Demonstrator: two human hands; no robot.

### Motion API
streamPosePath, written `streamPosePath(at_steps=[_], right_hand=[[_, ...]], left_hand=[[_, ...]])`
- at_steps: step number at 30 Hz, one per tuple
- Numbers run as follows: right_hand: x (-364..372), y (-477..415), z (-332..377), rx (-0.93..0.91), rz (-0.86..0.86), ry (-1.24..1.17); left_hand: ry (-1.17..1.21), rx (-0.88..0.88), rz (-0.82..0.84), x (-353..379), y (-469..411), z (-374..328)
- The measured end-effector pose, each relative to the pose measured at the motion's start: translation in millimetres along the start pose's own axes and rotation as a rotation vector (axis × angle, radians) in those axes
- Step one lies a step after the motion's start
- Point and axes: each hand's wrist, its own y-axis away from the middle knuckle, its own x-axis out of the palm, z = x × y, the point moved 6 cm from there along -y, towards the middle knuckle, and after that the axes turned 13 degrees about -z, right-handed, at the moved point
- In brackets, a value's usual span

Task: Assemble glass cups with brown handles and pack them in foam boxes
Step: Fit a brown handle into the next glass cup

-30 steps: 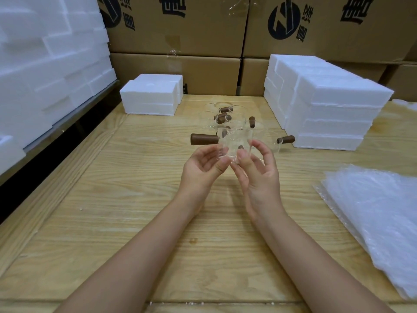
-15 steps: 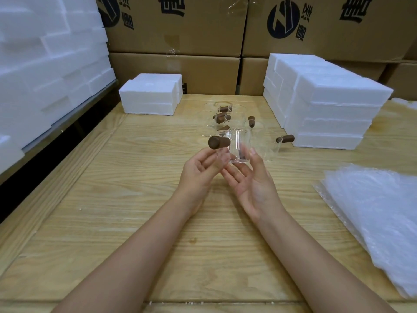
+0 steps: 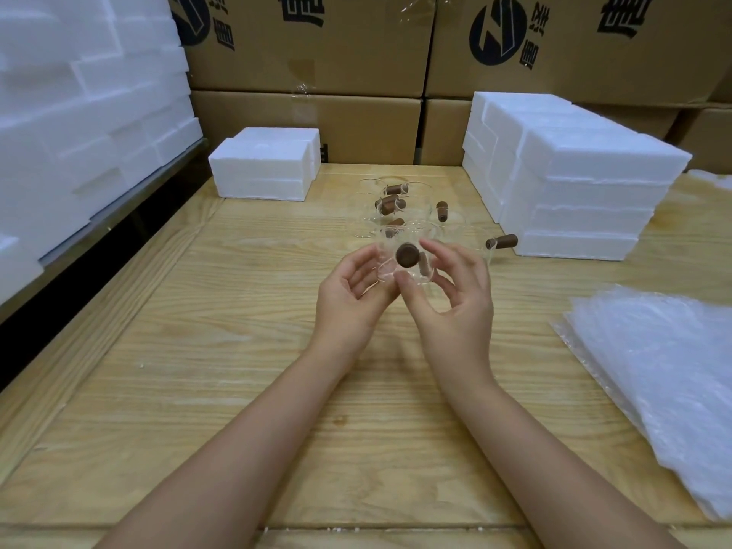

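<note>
Above the middle of the wooden table (image 3: 198, 350), both my hands hold one clear glass cup (image 3: 390, 267). Its brown handle (image 3: 407, 255) points straight at me, so I see its round end. My left hand (image 3: 352, 295) cradles the cup from the left with curled fingers. My right hand (image 3: 451, 299) pinches the cup's right side between thumb and fingers. Behind them stand several more glass cups with brown handles (image 3: 390, 204). One cup with a handle (image 3: 502, 242) lies by the foam stack.
A stack of white foam boxes (image 3: 574, 184) stands at the right, a smaller foam box (image 3: 265, 164) at the back left. More foam is piled on the left (image 3: 79, 112). Clear plastic bags (image 3: 665, 382) lie at the right edge. Cardboard cartons (image 3: 317, 53) line the back.
The cup has turned in my hands: its handle pointed left a second ago and now faces me. My right hand has closed in around the cup's right side.
</note>
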Motion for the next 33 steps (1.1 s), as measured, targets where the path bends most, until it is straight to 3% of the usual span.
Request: streamPosePath(at_steps=[9, 13, 16, 20, 23, 29, 33], right_hand=[[-3.9, -3.4, -5.9, 0.155, -0.056, -0.139], [-6.9, -8.1, -11.0, 0.238, -0.083, -0.190], [-4.5, -10.2, -18.5, 0.373, -0.070, -0.264], [5.9, -5.0, -26.6, 0.556, 0.045, -0.403], [8.3, -4.0, -30.3, 0.582, 0.098, -0.398], [-6.4, -21.8, -23.4, 0.315, 0.055, -0.238], [-6.2, -19.4, 2.8, -0.389, 0.242, 0.264]], left_hand=[[-0.124, 0.203, -0.077, 2.5, 8.2, -10.6], [-0.081, 0.209, -0.028, 1.0, 9.8, -14.6], [-0.001, 0.131, 0.008, -0.3, 8.4, -13.1], [0.076, -0.118, 0.136, 8.0, 8.4, 1.3], [0.077, -0.137, 0.129, 6.4, 7.1, 3.0], [0.040, -0.111, 0.080, -0.1, 2.8, 0.0], [0.006, -0.099, 0.127, 0.1, 2.3, 0.5]])
